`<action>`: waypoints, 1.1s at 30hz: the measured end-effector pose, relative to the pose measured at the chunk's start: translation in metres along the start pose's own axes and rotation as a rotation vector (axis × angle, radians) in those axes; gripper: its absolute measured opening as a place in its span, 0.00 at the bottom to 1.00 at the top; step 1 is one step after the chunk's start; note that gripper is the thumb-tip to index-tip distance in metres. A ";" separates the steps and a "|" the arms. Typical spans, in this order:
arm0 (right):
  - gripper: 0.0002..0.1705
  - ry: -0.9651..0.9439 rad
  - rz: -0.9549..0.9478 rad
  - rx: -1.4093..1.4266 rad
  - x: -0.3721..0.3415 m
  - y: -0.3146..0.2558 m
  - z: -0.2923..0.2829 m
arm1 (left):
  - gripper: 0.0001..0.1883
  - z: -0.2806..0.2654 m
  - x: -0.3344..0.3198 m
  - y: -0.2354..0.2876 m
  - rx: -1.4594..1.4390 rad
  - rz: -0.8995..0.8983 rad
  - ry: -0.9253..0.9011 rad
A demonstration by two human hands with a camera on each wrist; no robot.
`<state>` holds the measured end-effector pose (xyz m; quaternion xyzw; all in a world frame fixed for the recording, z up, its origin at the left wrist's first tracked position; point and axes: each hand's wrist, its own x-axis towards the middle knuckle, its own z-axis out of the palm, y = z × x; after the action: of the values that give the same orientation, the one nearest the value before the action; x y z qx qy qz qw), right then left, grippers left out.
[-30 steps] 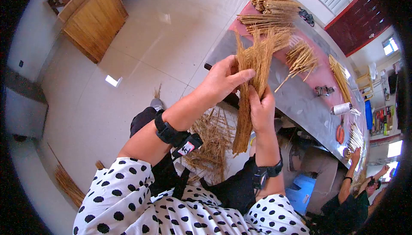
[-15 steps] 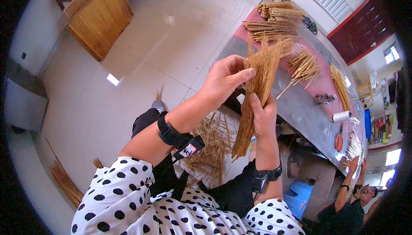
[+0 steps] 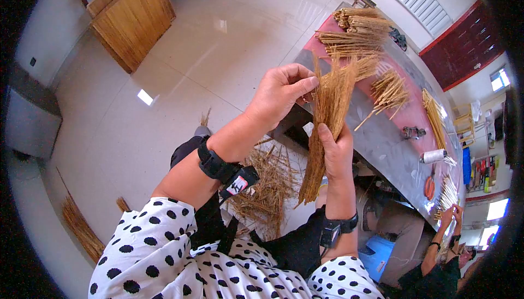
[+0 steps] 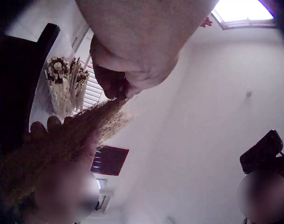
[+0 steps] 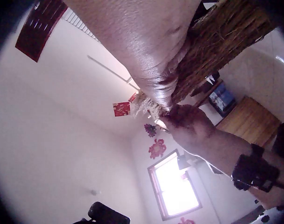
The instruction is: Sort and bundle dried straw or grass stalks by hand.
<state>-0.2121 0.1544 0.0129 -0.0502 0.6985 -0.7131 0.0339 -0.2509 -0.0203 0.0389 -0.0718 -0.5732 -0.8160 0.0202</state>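
A bundle of dry broom straw (image 3: pixel 334 97) stands upright before me in the head view, its wispy ends fanned out at the top. My right hand (image 3: pixel 338 149) grips it round the middle, thumb across the front. At the bundle's upper left edge, my left hand (image 3: pixel 286 89) pinches some strands between thumb and fingers. The left wrist view shows those pinching fingers at the tip of the straw (image 4: pixel 81 126). In the right wrist view the thick part of the bundle (image 5: pixel 221 46) runs up past the right hand (image 5: pixel 156 79).
On the table (image 3: pixel 376 140) lie stacked straw bundles (image 3: pixel 360 26), a loose bunch of stalks (image 3: pixel 390 91), a white thread spool (image 3: pixel 434 156) and red-handled scissors (image 3: pixel 429 188). Straw scraps (image 3: pixel 267 190) heap on the floor below. Another person (image 3: pixel 436 266) works at the table's right end.
My left hand has drawn slightly left, from lying against the bundle to pinching strands at its edge. The right hand keeps its grip. The other person's hands have come together.
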 end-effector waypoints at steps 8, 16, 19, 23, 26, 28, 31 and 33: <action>0.23 -0.006 -0.009 0.047 0.000 0.000 -0.002 | 0.07 -0.012 0.003 0.010 0.350 0.119 -0.036; 0.22 -0.005 0.010 0.002 0.000 0.000 -0.004 | 0.06 -0.017 0.001 0.015 0.694 0.281 -0.050; 0.21 -0.047 0.014 -0.046 0.000 -0.003 -0.002 | 0.06 -0.019 0.004 0.008 0.950 0.483 0.002; 0.21 -0.051 0.046 -0.057 -0.003 -0.007 -0.002 | 0.03 -0.032 0.016 0.002 1.003 0.660 0.251; 0.21 -0.061 0.029 -0.041 -0.004 -0.007 -0.004 | 0.04 -0.033 0.012 0.021 0.645 0.443 0.325; 0.21 -0.054 0.016 -0.012 -0.004 -0.005 -0.008 | 0.08 -0.031 0.007 0.027 0.354 0.254 0.165; 0.20 -0.040 0.018 -0.040 -0.001 0.002 -0.013 | 0.10 -0.032 -0.002 0.028 0.189 0.113 -0.291; 0.24 -0.018 -0.044 -0.086 0.002 0.005 -0.013 | 0.13 -0.031 -0.003 0.023 0.125 0.073 -0.446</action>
<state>-0.2156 0.1668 0.0080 -0.0734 0.7268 -0.6826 0.0221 -0.2479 -0.0578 0.0499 -0.2698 -0.6099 -0.7416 -0.0732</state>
